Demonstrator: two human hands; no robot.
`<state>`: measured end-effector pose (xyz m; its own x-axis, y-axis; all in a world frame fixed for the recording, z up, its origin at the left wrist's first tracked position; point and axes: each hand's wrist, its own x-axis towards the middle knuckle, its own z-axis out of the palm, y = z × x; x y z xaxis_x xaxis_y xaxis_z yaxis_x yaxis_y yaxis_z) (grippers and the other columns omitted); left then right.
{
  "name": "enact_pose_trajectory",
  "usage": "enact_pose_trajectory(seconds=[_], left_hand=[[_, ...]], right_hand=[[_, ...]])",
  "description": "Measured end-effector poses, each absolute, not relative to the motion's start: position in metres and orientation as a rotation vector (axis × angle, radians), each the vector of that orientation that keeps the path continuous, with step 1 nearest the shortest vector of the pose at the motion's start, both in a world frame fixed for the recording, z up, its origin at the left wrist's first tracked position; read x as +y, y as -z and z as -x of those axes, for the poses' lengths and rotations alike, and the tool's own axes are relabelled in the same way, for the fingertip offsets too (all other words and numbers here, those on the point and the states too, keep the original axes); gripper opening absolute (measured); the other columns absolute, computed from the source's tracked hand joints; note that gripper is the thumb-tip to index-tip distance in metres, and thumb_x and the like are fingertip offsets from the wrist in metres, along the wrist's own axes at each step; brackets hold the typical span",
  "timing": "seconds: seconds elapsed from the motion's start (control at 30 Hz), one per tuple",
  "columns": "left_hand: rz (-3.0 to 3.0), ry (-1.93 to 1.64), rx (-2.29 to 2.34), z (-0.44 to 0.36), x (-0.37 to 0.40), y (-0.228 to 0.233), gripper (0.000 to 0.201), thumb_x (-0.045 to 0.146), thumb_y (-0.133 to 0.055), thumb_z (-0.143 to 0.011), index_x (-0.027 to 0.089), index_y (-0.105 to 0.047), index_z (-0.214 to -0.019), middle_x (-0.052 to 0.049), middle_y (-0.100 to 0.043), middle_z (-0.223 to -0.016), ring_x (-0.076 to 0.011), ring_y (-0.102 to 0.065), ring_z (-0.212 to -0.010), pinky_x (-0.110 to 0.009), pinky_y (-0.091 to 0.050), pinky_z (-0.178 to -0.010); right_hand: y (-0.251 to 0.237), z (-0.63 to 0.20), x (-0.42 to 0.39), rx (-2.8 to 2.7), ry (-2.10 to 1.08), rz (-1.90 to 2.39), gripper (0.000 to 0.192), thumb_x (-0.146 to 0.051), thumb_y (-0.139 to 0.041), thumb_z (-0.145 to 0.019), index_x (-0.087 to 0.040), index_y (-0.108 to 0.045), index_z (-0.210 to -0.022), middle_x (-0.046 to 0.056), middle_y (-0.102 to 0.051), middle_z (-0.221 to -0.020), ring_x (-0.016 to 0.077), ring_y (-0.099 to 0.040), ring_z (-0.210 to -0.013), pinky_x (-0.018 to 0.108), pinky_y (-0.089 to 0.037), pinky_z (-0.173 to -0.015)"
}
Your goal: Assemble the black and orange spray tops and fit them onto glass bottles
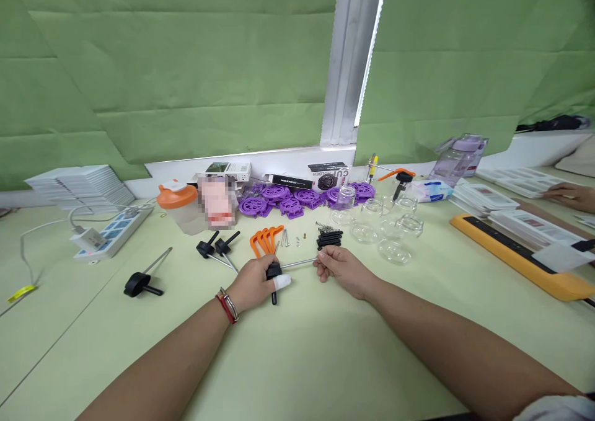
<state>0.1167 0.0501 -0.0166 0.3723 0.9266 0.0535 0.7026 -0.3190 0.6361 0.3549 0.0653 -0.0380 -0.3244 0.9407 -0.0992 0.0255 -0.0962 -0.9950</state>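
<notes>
My left hand (255, 279), with white tape round one finger, grips a black round cap (273, 271) that has a short black stem pointing down. A thin metal rod (297, 263) runs from this cap to the right. At its far end, my right hand (343, 270) pinches the tip between thumb and fingers. Just beyond my hands lie orange handles (266, 240), small screws (285, 238), springs (328, 228) and a pile of black sleeves (329, 240). Similar black caps with rods (223, 246) rest left of my left hand, and another rodded cap (137, 284) lies farther left.
Purple plastic discs (275, 193) line the back, beside clear glass jars (395, 252). An orange-lidded cup (179, 204) and a power strip (118, 232) stand left. At right are a yellow-and-black device (520, 257), white trays (525, 227) and another person's hand (569, 196).
</notes>
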Motion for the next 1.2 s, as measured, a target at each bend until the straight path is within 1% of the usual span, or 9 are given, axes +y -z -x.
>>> enact_pose_trajectory(seconds=[0.1, 0.2, 0.3, 0.5, 0.73, 0.87, 0.97, 1.07, 1.2], left_hand=[[-2.105, -0.572, 1.402, -0.1175, 0.0495, 0.0151, 0.041, 0.058, -0.055, -0.073, 0.018, -0.056, -0.083, 0.001, -0.056, -0.069, -0.0136, -0.047, -0.061, -0.024, -0.036, -0.056], [-2.097, -0.571, 1.401, -0.1175, 0.0496, 0.0150, 0.041, 0.058, -0.055, -0.073, 0.018, -0.056, -0.084, 0.001, -0.055, -0.069, -0.0137, -0.047, -0.061, -0.023, -0.036, -0.056], [-2.095, -0.573, 1.394, -0.1169, 0.0503, 0.0160, 0.040, 0.057, -0.056, -0.073, 0.018, -0.056, -0.082, 0.002, -0.053, -0.068, -0.0136, -0.046, -0.061, -0.023, -0.035, -0.055], [-2.112, -0.566, 1.403, -0.1159, 0.0507, 0.0175, 0.039, 0.057, -0.056, -0.073, 0.018, -0.056, -0.082, 0.002, -0.053, -0.068, -0.0135, -0.046, -0.061, -0.023, -0.035, -0.055], [-2.093, -0.570, 1.391, -0.1170, 0.0501, 0.0159, 0.038, 0.057, -0.055, -0.074, 0.018, -0.054, -0.080, 0.002, -0.052, -0.066, -0.0133, -0.045, -0.060, -0.023, -0.034, -0.054], [-2.098, -0.569, 1.391, -0.1172, 0.0501, 0.0151, 0.038, 0.057, -0.056, -0.074, 0.019, -0.054, -0.080, 0.002, -0.053, -0.068, -0.0134, -0.046, -0.061, -0.023, -0.034, -0.054], [-2.104, -0.562, 1.393, -0.1169, 0.0503, 0.0157, 0.039, 0.058, -0.055, -0.074, 0.019, -0.054, -0.080, 0.002, -0.053, -0.068, -0.0133, -0.046, -0.061, -0.023, -0.034, -0.054], [-2.105, -0.552, 1.398, -0.1166, 0.0510, 0.0170, 0.041, 0.059, -0.055, -0.073, 0.019, -0.055, -0.082, 0.002, -0.053, -0.068, -0.0134, -0.046, -0.061, -0.023, -0.035, -0.055], [-2.118, -0.549, 1.405, -0.1165, 0.0518, 0.0181, 0.042, 0.059, -0.054, -0.074, 0.019, -0.056, -0.085, 0.002, -0.054, -0.069, -0.0137, -0.047, -0.061, -0.024, -0.035, -0.055]], right_hand=[[0.0370, -0.3555, 0.0645, -1.389, -1.546, 1.082, 0.034, -0.051, -0.056, -0.079, -0.016, -0.053, -0.078, 0.002, -0.060, -0.069, 0.0113, -0.055, -0.057, 0.029, -0.045, -0.061], [0.0381, -0.3571, 0.0644, -1.356, -1.576, 1.023, 0.032, -0.047, -0.063, -0.075, -0.018, -0.052, -0.083, 0.002, -0.061, -0.075, 0.0117, -0.056, -0.060, 0.030, -0.045, -0.062], [0.0402, -0.3582, 0.0649, -1.375, -1.576, 1.024, 0.031, -0.045, -0.064, -0.075, -0.018, -0.051, -0.081, 0.001, -0.060, -0.071, 0.0120, -0.056, -0.059, 0.030, -0.045, -0.062], [0.0396, -0.3576, 0.0650, -1.406, -1.562, 1.067, 0.032, -0.048, -0.058, -0.079, -0.016, -0.053, -0.076, 0.001, -0.059, -0.065, 0.0115, -0.055, -0.056, 0.029, -0.043, -0.062], [0.0401, -0.3567, 0.0656, -1.386, -1.568, 1.069, 0.034, -0.050, -0.054, -0.081, -0.016, -0.054, -0.077, 0.002, -0.059, -0.068, 0.0115, -0.055, -0.057, 0.030, -0.044, -0.061], [0.0411, -0.3573, 0.0653, -1.329, -1.592, 1.004, 0.030, -0.046, -0.061, -0.078, -0.018, -0.053, -0.084, 0.002, -0.060, -0.075, 0.0116, -0.055, -0.059, 0.030, -0.045, -0.061], [0.0418, -0.3583, 0.0654, -1.359, -1.587, 0.993, 0.028, -0.043, -0.063, -0.077, -0.018, -0.052, -0.083, 0.001, -0.060, -0.071, 0.0116, -0.055, -0.058, 0.029, -0.044, -0.060], [0.0427, -0.3588, 0.0661, -1.394, -1.570, 1.025, 0.028, -0.044, -0.060, -0.079, -0.017, -0.052, -0.079, 0.000, -0.059, -0.066, 0.0115, -0.055, -0.057, 0.029, -0.044, -0.060], [0.0432, -0.3581, 0.0669, -1.413, -1.554, 1.054, 0.031, -0.046, -0.057, -0.080, -0.016, -0.053, -0.078, 0.001, -0.060, -0.065, 0.0112, -0.055, -0.056, 0.029, -0.044, -0.061]])
